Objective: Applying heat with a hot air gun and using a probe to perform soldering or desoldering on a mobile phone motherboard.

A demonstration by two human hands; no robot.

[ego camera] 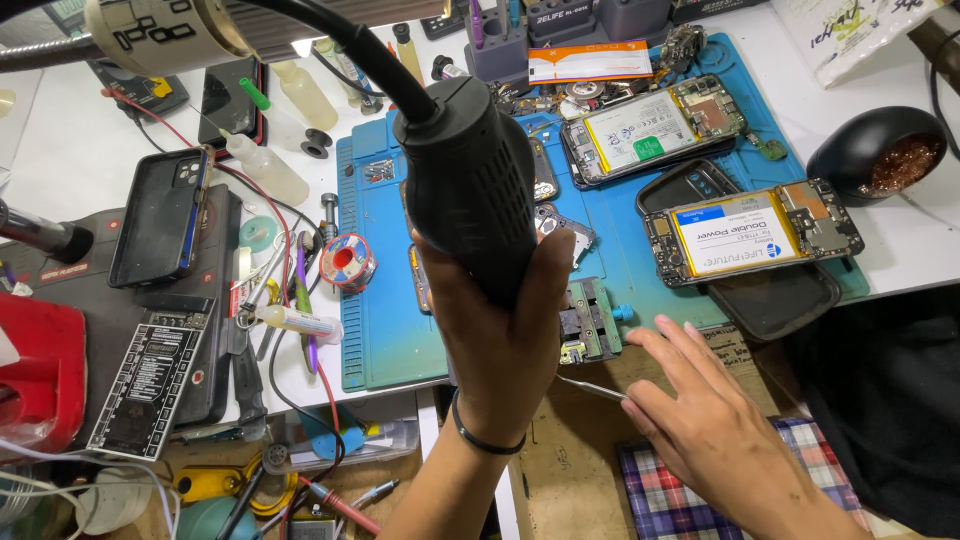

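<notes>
A blue work mat [640,270] spans the middle, two opened phones [752,232] at its far right. Centre, the left hand [500,340] wraps tight round a black hot-air handle [468,185]. Right, near, the right hand [690,410] seemingly pinches thin tweezers [590,387], its grip partly hidden.

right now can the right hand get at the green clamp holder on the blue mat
Probably yes: the right hand lies flat just beside the green clamp holder, with bare bench between. It pinches thin tweezers, though.
</notes>
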